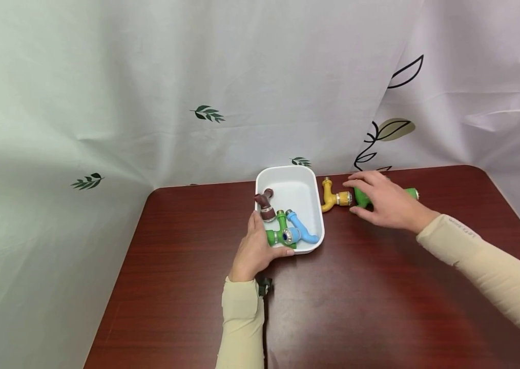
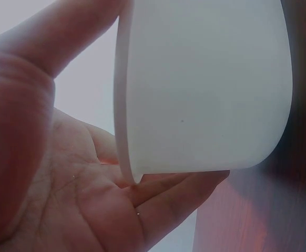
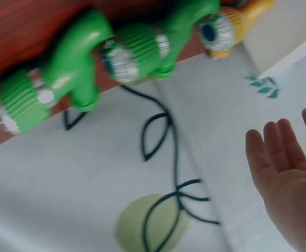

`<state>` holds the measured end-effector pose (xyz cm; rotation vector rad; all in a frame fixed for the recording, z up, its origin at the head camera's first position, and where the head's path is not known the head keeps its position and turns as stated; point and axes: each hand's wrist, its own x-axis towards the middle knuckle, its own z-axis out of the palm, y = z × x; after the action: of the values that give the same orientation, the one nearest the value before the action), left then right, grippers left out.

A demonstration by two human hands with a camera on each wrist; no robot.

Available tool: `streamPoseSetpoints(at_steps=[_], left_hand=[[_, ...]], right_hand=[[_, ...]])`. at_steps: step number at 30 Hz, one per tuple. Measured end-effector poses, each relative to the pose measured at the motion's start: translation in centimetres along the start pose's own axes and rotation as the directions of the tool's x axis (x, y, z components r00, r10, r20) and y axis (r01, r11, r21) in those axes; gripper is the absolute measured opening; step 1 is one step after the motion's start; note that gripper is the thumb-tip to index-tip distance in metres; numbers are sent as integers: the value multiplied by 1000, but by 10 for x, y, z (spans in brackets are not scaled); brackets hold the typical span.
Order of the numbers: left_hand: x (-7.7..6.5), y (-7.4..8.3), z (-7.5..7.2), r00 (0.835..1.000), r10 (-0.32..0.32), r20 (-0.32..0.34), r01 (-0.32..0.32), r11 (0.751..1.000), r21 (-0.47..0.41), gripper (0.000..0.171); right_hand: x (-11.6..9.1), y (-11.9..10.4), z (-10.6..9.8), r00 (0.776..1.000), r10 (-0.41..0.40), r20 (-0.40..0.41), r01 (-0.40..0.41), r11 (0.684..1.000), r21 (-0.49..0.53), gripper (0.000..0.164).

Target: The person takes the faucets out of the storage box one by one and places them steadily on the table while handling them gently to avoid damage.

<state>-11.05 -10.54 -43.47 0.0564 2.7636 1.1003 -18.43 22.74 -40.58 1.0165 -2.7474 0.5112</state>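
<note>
My left hand (image 1: 255, 248) grips the near left corner of a white tray (image 1: 294, 195). In the left wrist view its fingers (image 2: 163, 210) lie against the outer wall. Inside the tray are a brown tap (image 1: 266, 209), a green tap (image 1: 281, 220) and a light blue tap (image 1: 305, 229). Right of the tray, my right hand (image 1: 389, 202) is over two more green taps, its fingers spread and partly covering them. The right wrist view shows one green tap (image 3: 71, 76) beside another green tap (image 3: 142, 50), with nothing in the hand (image 3: 297, 181).
A yellow tap (image 1: 329, 197) lies between the tray and the green taps. The dark red wooden table (image 1: 342, 307) meets a white curtain (image 1: 250, 143) with leaf prints right behind the tray and taps. A black strap (image 1: 265, 287) shows at the left wrist.
</note>
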Motion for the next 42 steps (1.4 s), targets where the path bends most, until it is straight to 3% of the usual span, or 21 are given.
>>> streamPoseSetpoints(at_steps=[7, 18, 28, 42], left_hand=[[0, 0, -1, 1000, 0, -3, 0, 1000, -2, 133], [-2, 2, -1, 1000, 0, 5, 0, 1000, -6, 132], [-1, 2, -1, 1000, 13, -8, -13, 1000, 16, 131], [-1, 1, -1, 1000, 22, 6, -22, 1000, 9, 129]], right_hand=[[11, -23, 11, 996, -88, -2, 88, 996, 3, 56], [30, -67, 27, 974, -214, 72, 212, 977, 32, 56], [44, -88, 40, 915, -379, 135, 380, 925, 24, 53], [58, -108, 52, 871, -430, 237, 435, 900, 32, 45]])
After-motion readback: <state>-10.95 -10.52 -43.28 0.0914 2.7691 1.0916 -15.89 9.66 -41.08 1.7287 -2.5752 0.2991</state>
